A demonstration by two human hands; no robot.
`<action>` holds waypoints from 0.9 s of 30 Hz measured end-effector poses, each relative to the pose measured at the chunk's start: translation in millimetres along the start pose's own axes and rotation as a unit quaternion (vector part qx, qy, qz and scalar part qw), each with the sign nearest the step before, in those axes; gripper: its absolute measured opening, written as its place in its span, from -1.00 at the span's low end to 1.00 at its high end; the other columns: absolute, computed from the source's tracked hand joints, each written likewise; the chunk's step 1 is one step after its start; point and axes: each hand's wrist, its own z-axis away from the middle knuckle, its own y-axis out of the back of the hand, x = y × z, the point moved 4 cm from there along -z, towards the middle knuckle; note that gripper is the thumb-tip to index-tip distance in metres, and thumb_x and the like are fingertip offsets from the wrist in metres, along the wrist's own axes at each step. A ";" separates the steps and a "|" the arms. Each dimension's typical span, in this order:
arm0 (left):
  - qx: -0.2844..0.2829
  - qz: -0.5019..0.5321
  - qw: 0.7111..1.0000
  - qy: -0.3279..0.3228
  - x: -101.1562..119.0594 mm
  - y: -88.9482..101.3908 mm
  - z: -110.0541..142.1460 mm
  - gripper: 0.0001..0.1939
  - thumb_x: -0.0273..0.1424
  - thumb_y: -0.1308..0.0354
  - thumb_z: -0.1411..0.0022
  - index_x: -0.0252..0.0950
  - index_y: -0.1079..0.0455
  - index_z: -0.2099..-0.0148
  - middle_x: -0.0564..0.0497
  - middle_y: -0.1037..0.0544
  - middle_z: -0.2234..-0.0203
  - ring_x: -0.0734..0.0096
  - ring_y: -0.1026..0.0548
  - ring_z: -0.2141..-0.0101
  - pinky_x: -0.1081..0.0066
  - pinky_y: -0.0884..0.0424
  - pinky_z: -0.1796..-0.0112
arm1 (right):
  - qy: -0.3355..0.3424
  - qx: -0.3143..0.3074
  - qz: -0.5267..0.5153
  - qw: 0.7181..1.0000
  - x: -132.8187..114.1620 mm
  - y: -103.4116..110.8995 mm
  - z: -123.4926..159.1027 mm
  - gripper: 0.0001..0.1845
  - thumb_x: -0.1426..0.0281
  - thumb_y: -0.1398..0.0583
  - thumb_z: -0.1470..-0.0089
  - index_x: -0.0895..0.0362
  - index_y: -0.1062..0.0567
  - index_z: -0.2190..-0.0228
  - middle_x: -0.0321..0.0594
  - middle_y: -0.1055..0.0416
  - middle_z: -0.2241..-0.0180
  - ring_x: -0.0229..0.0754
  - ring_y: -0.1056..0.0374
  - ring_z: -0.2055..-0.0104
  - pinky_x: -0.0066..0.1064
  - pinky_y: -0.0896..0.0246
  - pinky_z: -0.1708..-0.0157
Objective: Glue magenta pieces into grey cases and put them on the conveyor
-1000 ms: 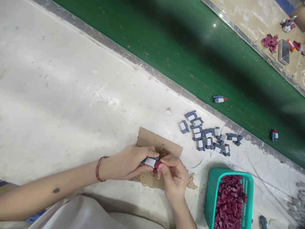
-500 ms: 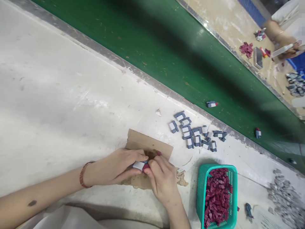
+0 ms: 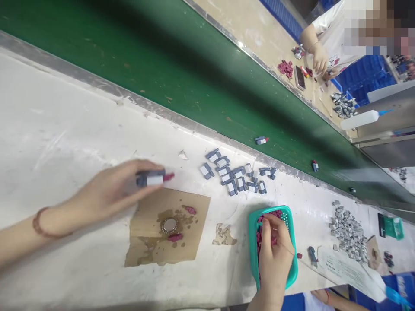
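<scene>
My left hand is closed around a dark blue-grey plastic part with a light grey block and a maroon piece sticking out of its end. It is above the left edge of a brown cardboard sheet. On that sheet lie two maroon pieces, dark wet stains and a small round disc. My right hand reaches into a teal plastic basket of small maroon pieces. Its fingers are bent together; whatever is between them is hidden.
Several blue-grey parts lie beyond the cardboard, beside a green conveyor belt carrying similar parts. Right of the basket are a grey heap of pieces and a white bottle. Across the belt, another person's hand works.
My hands have separated. The left moved up and left with the blue-grey part, while the right went from that part into the basket. The view has shifted right, uncovering the cardboard.
</scene>
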 end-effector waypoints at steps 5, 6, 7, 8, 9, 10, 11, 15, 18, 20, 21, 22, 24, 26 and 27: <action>0.106 -0.046 0.992 -0.042 5.5 22.6 -89.6 -0.53 0.00 -0.10 -0.15 -0.10 -0.42 -0.03 0.09 -0.56 0.09 0.10 -0.45 0.03 0.25 -0.34 0.05 | -0.083 -0.068 0.077 0.991 38.4 -6.1 -8.0 -0.70 0.25 -0.07 -0.09 0.13 -0.51 0.28 -0.02 -0.54 0.26 0.06 -0.45 0.24 -0.21 -0.27 0.29; 0.116 -0.043 0.991 -0.051 4.5 22.8 -105.7 -0.53 0.00 -0.12 -0.13 -0.10 -0.44 -0.02 0.09 -0.58 0.11 0.07 -0.42 -0.01 0.21 -0.32 0.02 | -0.081 -0.070 0.082 0.991 38.8 -9.0 -9.1 -0.71 0.27 -0.06 -0.08 0.13 -0.51 0.31 -0.03 -0.54 0.29 0.06 -0.45 0.27 -0.21 -0.27 0.30; 0.114 -0.046 0.991 -0.061 3.3 21.3 -120.4 -0.52 -0.01 -0.13 -0.13 -0.10 -0.45 -0.02 0.06 -0.58 0.10 0.04 -0.40 -0.04 0.18 -0.30 -0.01 | -0.076 -0.067 0.085 0.991 37.9 -11.3 -10.1 -0.72 0.28 -0.05 -0.07 0.13 -0.51 0.34 -0.03 -0.54 0.32 0.05 -0.45 0.30 -0.22 -0.27 0.33; 0.110 -0.052 0.990 -0.070 2.5 19.3 -132.9 -0.51 -0.01 -0.13 -0.13 -0.14 -0.45 -0.02 0.03 -0.58 0.10 0.03 -0.38 -0.06 0.16 -0.28 -0.02 | -0.069 -0.061 0.087 0.992 36.5 -12.9 -11.0 -0.74 0.28 -0.05 -0.05 0.12 -0.50 0.37 -0.04 -0.54 0.36 0.04 -0.44 0.34 -0.23 -0.26 0.36; 0.103 -0.058 0.990 -0.079 2.1 16.8 -143.0 -0.50 -0.02 -0.11 -0.15 -0.20 -0.45 -0.03 0.00 -0.58 0.08 0.04 -0.38 -0.06 0.16 -0.27 -0.04 | -0.062 -0.053 0.087 0.993 35.1 -13.9 -11.9 -0.75 0.28 -0.06 -0.04 0.11 -0.49 0.40 -0.05 -0.53 0.40 0.02 -0.44 0.37 -0.24 -0.26 0.38; 0.094 -0.066 0.989 -0.088 2.2 13.9 -150.3 -0.49 -0.04 -0.08 -0.18 -0.27 -0.44 -0.04 -0.02 -0.56 0.06 0.06 -0.37 -0.06 0.17 -0.25 -0.07 | -0.055 -0.044 0.086 0.994 34.1 -14.4 -12.6 -0.76 0.28 -0.06 -0.03 0.11 -0.48 0.43 -0.05 -0.53 0.43 0.01 -0.43 0.40 -0.25 -0.25 0.40; 0.086 -0.073 0.989 -0.097 3.0 11.0 -154.8 -0.48 -0.08 -0.05 -0.22 -0.34 -0.42 -0.05 -0.03 -0.54 0.03 0.07 -0.36 -0.08 0.18 -0.21 -0.11 | -0.051 -0.037 0.085 0.994 33.8 -14.4 -13.1 -0.77 0.27 -0.06 -0.02 0.10 -0.48 0.45 -0.06 -0.52 0.45 0.01 -0.42 0.42 -0.25 -0.25 0.42; 0.075 -0.096 0.982 -0.143 11.7 -0.3 -146.5 -0.59 -0.22 -0.01 -0.28 -0.37 -0.38 -0.05 -0.06 -0.41 -0.12 0.03 -0.14 -0.23 0.09 0.01 -0.24 | -0.071 -0.033 0.056 0.995 41.1 -11.8 -12.5 -0.69 0.23 -0.07 -0.03 0.14 -0.53 0.35 -0.01 -0.55 0.37 0.05 -0.45 0.36 -0.21 -0.29 0.35; 0.011 -0.144 0.963 -0.226 25.3 -17.9 -124.8 -0.63 -0.26 0.01 -0.32 -0.34 -0.37 -0.06 -0.15 -0.44 -0.05 0.03 -0.27 -0.13 0.06 -0.15 -0.16 | -0.103 -0.014 -0.002 0.995 47.6 -4.3 -9.4 -0.59 0.14 -0.13 0.00 0.16 -0.56 0.26 0.02 -0.57 0.26 0.08 -0.48 0.25 -0.16 -0.33 0.25; -0.051 -0.168 0.947 -0.270 35.0 -34.1 -111.6 -0.62 -0.28 0.05 -0.36 -0.36 -0.32 -0.11 -0.20 -0.46 0.00 0.07 -0.36 -0.03 0.12 -0.29 -0.05 | -0.132 0.012 -0.056 0.990 48.1 1.7 -6.5 -0.57 0.10 -0.19 0.04 0.15 -0.57 0.26 -0.02 -0.58 0.25 0.07 -0.48 0.22 -0.17 -0.34 0.22; -0.077 -0.171 0.941 -0.281 39.3 -42.2 -107.2 -0.62 -0.29 0.05 -0.37 -0.36 -0.30 -0.14 -0.20 -0.45 0.02 0.10 -0.38 0.00 0.17 -0.33 -0.01 | -0.151 0.025 -0.089 0.984 46.7 3.7 -4.9 -0.57 0.09 -0.23 0.07 0.14 -0.58 0.27 -0.05 -0.58 0.27 0.06 -0.48 0.22 -0.19 -0.35 0.22; -0.097 -0.172 0.938 -0.286 43.2 -49.8 -104.4 -0.62 -0.31 0.04 -0.37 -0.36 -0.28 -0.16 -0.20 -0.44 0.02 0.12 -0.39 0.02 0.20 -0.35 0.02 | -0.170 0.035 -0.124 0.977 44.0 4.4 -3.3 -0.58 0.09 -0.27 0.10 0.14 -0.58 0.29 -0.08 -0.59 0.29 0.04 -0.49 0.24 -0.22 -0.36 0.24; -0.127 -0.176 0.935 -0.281 48.9 -63.2 -103.7 -0.66 -0.36 0.00 -0.34 -0.34 -0.31 -0.12 -0.20 -0.43 0.06 0.12 -0.40 0.05 0.24 -0.37 0.06 | -0.195 0.040 -0.197 0.960 34.2 1.1 -0.8 -0.60 0.11 -0.33 0.15 0.14 -0.58 0.33 -0.14 -0.59 0.38 -0.03 -0.50 0.33 -0.27 -0.38 0.31; -0.135 -0.176 0.941 -0.254 51.0 -71.1 -107.7 -0.73 -0.42 -0.04 -0.29 -0.34 -0.39 -0.01 -0.19 -0.42 0.11 0.11 -0.42 0.08 0.24 -0.39 0.09 | -0.193 0.013 -0.271 0.943 19.6 -9.1 -0.1 -0.64 0.15 -0.36 0.18 0.14 -0.57 0.37 -0.21 -0.56 0.49 -0.11 -0.47 0.45 -0.32 -0.38 0.38; -0.131 -0.174 0.946 -0.238 51.2 -72.6 -110.4 -0.76 -0.46 -0.04 -0.27 -0.35 -0.41 0.04 -0.19 -0.43 0.12 0.10 -0.42 0.09 0.23 -0.39 0.10 | -0.184 -0.008 -0.307 0.934 11.4 -16.0 -0.3 -0.66 0.16 -0.37 0.17 0.15 -0.57 0.39 -0.23 -0.54 0.53 -0.14 -0.45 0.50 -0.34 -0.37 0.42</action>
